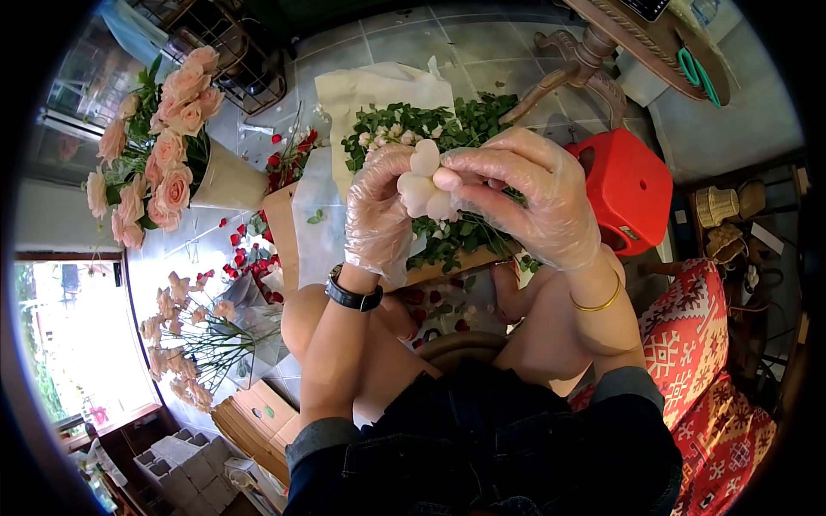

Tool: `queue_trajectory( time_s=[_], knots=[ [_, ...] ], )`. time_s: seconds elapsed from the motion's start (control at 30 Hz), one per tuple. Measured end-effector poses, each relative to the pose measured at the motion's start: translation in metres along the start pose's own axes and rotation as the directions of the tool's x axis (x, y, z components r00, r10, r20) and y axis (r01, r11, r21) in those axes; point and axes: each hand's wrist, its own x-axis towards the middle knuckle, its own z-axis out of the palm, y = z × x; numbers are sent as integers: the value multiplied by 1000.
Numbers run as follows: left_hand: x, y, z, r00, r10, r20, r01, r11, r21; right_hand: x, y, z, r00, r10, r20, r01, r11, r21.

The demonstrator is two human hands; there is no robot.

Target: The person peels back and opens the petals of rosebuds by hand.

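Note:
In front of me my left hand (379, 211), in a clear plastic glove, is closed around a pale pink rose (417, 196) with its outer petals spread. One petal (425, 158) stands upright above the rest. From the other side my right hand (538, 198), gloved the same way, pinches at the edge of the bloom, its thumb and fingertips against a petal. The stem is hidden by my hands. Just beyond and below them lies a heap of green-leaved roses (396, 129) with small pale blooms, on brown paper (344, 90).
A bucket (228, 176) of peach roses (172, 155) stands at the left, with more cut roses (181, 335) below it. Red petals (237, 258) litter the tiled floor. To the right are a red plastic stool (628, 189) and a wooden table (637, 39) with green-handled scissors (695, 73).

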Motion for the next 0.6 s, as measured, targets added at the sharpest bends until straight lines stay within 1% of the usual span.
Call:
queue_trajectory(
  time_s=[0.07,0.13,0.2,0.23,0.3,0.37,0.4,0.47,0.53,0.6],
  knots=[
    [0,-1,-1,1000,8,-1,-8,1000,0,-1,1,1,1000,1,-12,-1,1000,25],
    [0,-1,0,1000,15,-2,-15,1000,0,0,3,1,1000,-19,-3,19,1000,13],
    [0,2,2,1000,14,16,-13,998,-55,0,4,0,999,-39,7,39,999,1],
    [0,4,2,1000,14,16,-13,998,-55,0,4,0,1000,-22,0,22,999,29],
    [0,5,3,999,-33,27,34,999,-41,0,3,-1,1000,-5,-7,6,998,57],
    [0,4,3,999,-15,35,16,999,-45,1,0,-4,992,117,49,-121,987,105],
    [1,3,3,999,3,43,-1,999,-49,0,0,-5,992,117,49,-121,987,105],
    [1,1,1,999,25,48,-23,999,-47,-1,1,-6,977,205,52,-208,977,54],
    [1,1,1,997,47,54,-45,998,-45,-2,6,-3,974,226,37,-227,972,61],
    [1,2,1,998,16,63,-14,999,-33,-3,12,0,969,246,21,-247,967,70]
  ],
)
